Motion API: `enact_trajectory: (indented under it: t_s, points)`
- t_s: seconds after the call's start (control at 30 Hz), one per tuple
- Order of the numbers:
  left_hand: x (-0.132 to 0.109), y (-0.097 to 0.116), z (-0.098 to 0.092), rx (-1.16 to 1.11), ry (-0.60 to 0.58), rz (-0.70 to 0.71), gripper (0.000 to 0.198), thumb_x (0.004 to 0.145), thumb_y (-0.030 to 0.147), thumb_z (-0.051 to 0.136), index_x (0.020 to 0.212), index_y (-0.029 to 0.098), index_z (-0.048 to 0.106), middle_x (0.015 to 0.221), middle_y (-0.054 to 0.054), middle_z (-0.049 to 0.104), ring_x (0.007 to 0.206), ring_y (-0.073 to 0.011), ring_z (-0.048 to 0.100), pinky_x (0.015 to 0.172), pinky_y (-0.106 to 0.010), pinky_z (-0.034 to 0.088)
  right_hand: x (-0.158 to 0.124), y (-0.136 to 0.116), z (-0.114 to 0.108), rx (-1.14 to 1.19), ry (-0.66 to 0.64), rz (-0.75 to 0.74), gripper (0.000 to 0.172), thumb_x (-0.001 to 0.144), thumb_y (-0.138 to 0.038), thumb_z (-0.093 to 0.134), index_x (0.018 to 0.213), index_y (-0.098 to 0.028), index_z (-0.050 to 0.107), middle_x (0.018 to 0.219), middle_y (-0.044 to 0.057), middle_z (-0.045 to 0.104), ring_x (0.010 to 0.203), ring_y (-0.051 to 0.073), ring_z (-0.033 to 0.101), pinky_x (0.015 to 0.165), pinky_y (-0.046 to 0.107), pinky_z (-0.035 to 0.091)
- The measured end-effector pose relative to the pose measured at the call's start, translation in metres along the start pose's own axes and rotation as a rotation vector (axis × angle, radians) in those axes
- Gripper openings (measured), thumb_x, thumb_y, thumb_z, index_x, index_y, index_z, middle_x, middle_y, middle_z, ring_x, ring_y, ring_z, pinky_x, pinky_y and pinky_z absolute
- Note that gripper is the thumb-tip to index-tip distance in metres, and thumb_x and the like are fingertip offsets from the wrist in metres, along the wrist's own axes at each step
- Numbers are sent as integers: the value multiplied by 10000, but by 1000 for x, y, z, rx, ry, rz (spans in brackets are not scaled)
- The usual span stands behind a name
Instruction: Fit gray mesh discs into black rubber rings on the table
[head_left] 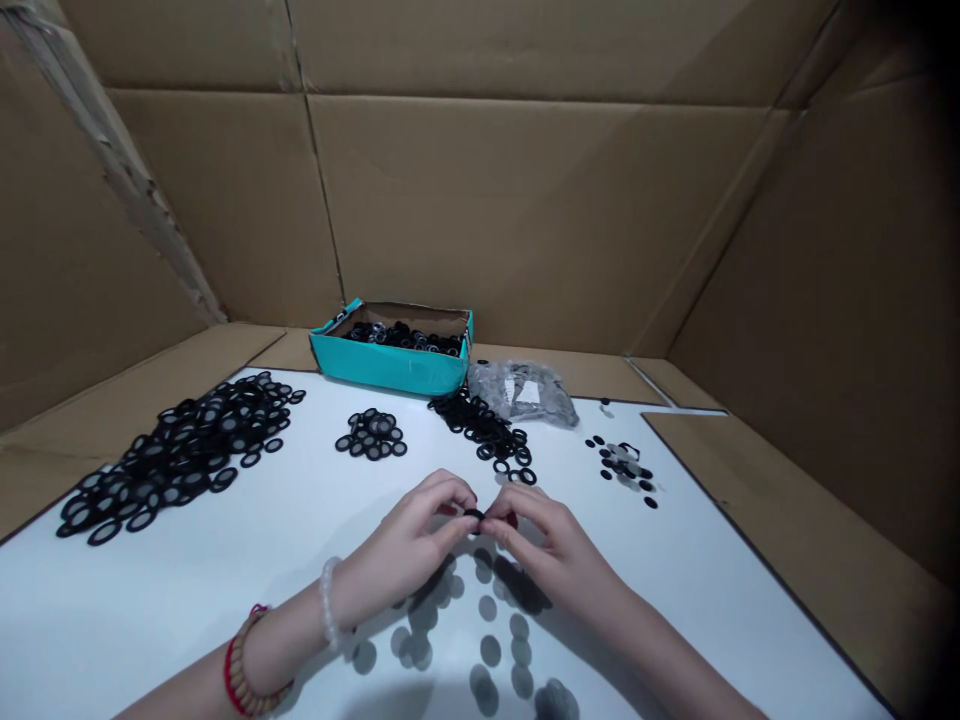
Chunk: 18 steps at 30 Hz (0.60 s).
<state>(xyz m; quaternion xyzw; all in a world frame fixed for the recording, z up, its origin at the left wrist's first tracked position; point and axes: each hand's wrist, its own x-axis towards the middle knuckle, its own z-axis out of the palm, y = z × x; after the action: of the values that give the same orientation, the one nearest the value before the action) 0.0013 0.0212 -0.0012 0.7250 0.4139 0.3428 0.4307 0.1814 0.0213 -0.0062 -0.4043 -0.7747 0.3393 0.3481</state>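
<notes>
Over the white table (247, 570), my left hand (409, 540) and my right hand (559, 545) meet at the fingertips. Both pinch one small black ring (475, 516) between thumb and fingers. Whether a disc sits inside it is hidden by the fingers. Beneath and in front of the hands lie loose thin grey discs (490, 650), some overlapping. Beyond my fingers, a trail of black rings (487, 425) with open centres runs toward the box. A small heap of black rings with grey centres (371, 435) lies beyond my left hand.
A large pile of grey-centred black rings (195, 450) spreads at the left. At the back, a teal box (390, 367) holds many rings, beside a clear plastic bag (521, 392) of grey pieces. Small black discs (626, 465) lie scattered right. Cardboard walls (525, 220) surround the table.
</notes>
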Motion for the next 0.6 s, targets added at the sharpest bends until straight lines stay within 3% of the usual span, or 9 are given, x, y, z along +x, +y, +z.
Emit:
enact_trajectory:
  t_s: [0.27, 0.47, 0.6]
  points:
    - [-2, 10, -4, 120, 99, 48, 112, 834, 157, 443, 797, 197, 541, 879, -35, 542, 871, -189, 517, 792, -296, 397, -1, -5, 4, -45, 98, -32, 195, 826, -171, 537, 644, -192, 473, 639, -23, 476, 655, 152, 471, 699, 302, 345]
    - [4, 8, -2, -296, 65, -231, 105, 779, 273, 575, 760, 171, 554, 713, 0, 543, 700, -149, 525, 658, -249, 406, 1, -1, 1, 101, 57, 41, 59, 833, -233, 562, 799, -193, 589, 742, 9, 552, 700, 160, 518, 667, 272, 395]
    - [4, 6, 1, -357, 36, -237, 147, 775, 296, 587, 829, 161, 568, 764, -17, 570, 750, -158, 537, 689, -253, 417, 1, 1, 0, 80, 51, 23, 120, 857, -239, 539, 759, -189, 589, 726, 5, 546, 704, 155, 521, 673, 263, 391]
